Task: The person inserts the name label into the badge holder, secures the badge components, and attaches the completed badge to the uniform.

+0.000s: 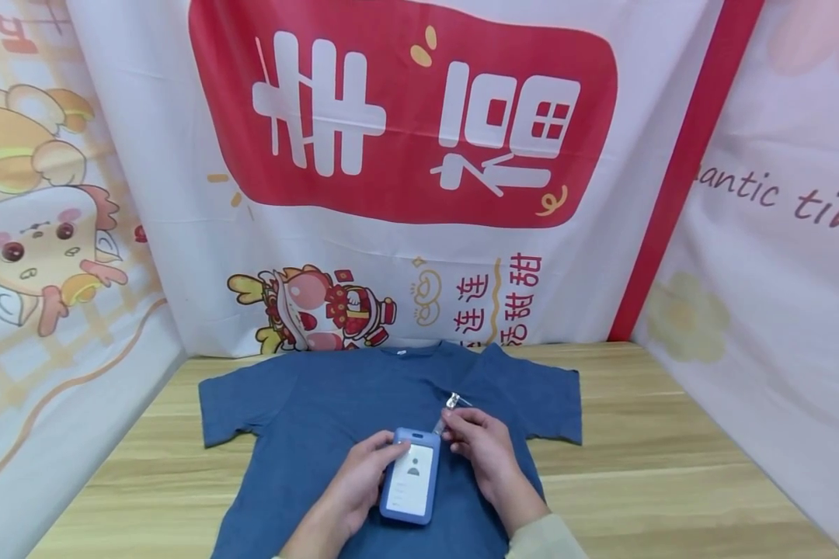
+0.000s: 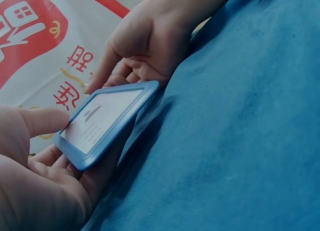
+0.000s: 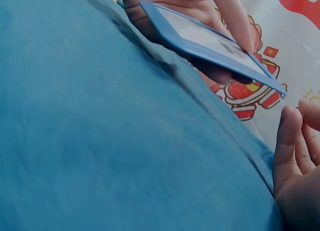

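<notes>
A blue badge holder (image 1: 427, 497) with a white card in it lies tilted in my left hand (image 1: 356, 477), above a blue T-shirt (image 1: 335, 404). The left thumb presses on the card's face near the top, and the fingers curl under the holder, as the left wrist view shows. Beside the holder's upper right corner, my right hand (image 1: 488, 454) pinches a clear strap between thumb and forefinger. A shiny metal badge clip (image 1: 452, 400) sticks up from the strap's far end. In the right wrist view the right fingertips (image 3: 290, 116) are close to the holder's (image 3: 210, 53) end.
The T-shirt is spread over a wooden table (image 1: 643, 466), its sleeves out to both sides and its collar at the back edge. A printed white cloth (image 1: 161, 194) hangs behind the table, with more printed cloth at the left and right.
</notes>
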Motion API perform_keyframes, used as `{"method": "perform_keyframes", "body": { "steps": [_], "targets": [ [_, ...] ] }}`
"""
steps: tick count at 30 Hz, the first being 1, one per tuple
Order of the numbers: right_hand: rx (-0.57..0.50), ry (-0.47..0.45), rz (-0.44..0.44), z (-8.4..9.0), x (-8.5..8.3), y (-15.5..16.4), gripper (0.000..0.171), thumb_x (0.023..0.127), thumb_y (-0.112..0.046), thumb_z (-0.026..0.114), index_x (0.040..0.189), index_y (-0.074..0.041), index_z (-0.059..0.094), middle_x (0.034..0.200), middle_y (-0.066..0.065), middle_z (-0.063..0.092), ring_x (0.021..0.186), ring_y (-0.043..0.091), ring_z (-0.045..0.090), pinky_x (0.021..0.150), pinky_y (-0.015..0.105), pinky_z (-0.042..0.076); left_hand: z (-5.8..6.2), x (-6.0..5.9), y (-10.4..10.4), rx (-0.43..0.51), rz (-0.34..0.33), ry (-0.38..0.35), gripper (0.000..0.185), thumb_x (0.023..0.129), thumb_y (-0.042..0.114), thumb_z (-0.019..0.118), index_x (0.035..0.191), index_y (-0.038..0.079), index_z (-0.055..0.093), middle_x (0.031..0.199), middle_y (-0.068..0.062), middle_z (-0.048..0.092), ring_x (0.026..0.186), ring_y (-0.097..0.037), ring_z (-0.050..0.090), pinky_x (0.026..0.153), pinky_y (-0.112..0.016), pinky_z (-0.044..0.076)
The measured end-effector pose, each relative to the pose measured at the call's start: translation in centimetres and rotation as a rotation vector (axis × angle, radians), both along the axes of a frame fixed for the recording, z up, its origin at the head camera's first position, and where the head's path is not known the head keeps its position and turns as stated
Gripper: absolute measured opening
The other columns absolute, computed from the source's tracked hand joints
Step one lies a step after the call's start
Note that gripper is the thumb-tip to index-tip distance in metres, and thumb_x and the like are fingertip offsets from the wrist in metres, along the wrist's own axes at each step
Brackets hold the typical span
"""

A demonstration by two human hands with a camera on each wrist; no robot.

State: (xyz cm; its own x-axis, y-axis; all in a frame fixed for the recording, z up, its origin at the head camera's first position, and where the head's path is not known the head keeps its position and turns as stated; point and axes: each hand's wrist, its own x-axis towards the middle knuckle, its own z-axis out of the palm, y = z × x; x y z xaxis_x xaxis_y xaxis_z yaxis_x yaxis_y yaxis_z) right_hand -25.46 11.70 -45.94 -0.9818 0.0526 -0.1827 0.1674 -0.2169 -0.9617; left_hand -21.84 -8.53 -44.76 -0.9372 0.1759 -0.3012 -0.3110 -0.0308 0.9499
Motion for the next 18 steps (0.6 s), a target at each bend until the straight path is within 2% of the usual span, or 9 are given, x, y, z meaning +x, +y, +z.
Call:
{"method": "perform_keyframes", "body": {
  "steps": [5,11,18],
  "targets": [
    [-0.005,-0.001,0.007,0.3,0.1,-0.8,0.032,0.099,-0.024,0.081,0.119,-0.001,0.071,0.094,0.001,0.076,0.081,0.008,0.07,0.069,0.02,0.059,-0.1,0.0,-0.1,-0.014,0.013,0.014,0.027,0.107,0.031,0.068,0.124,0.011,0.064,0.116,-0.008,0.071,0.096,-0.021,0.067,0.074,-0.032,0.057],
    [0.002,-0.009,0.029,0.5,0.1,-1.2,0.029,0.1,-0.019,0.078,0.12,0.0,0.07,0.099,0.002,0.077,0.084,0.009,0.068,0.073,0.021,0.059,-0.3,0.1,-0.1,0.009,0.001,0.019,0.022,0.107,0.028,0.067,0.12,0.01,0.064,0.108,-0.005,0.073,0.09,-0.019,0.068,0.073,-0.032,0.058],
    [0.035,-0.024,0.042,0.3,-0.2,-1.2,0.031,0.099,-0.025,0.08,0.121,-0.003,0.074,0.098,-0.001,0.078,0.082,0.011,0.066,0.071,0.022,0.056,-0.1,0.0,-0.1,-0.016,0.009,0.008,0.021,0.106,0.027,0.068,0.119,0.011,0.065,0.115,-0.007,0.072,0.095,-0.02,0.068,0.073,-0.031,0.057]
  ]
}}
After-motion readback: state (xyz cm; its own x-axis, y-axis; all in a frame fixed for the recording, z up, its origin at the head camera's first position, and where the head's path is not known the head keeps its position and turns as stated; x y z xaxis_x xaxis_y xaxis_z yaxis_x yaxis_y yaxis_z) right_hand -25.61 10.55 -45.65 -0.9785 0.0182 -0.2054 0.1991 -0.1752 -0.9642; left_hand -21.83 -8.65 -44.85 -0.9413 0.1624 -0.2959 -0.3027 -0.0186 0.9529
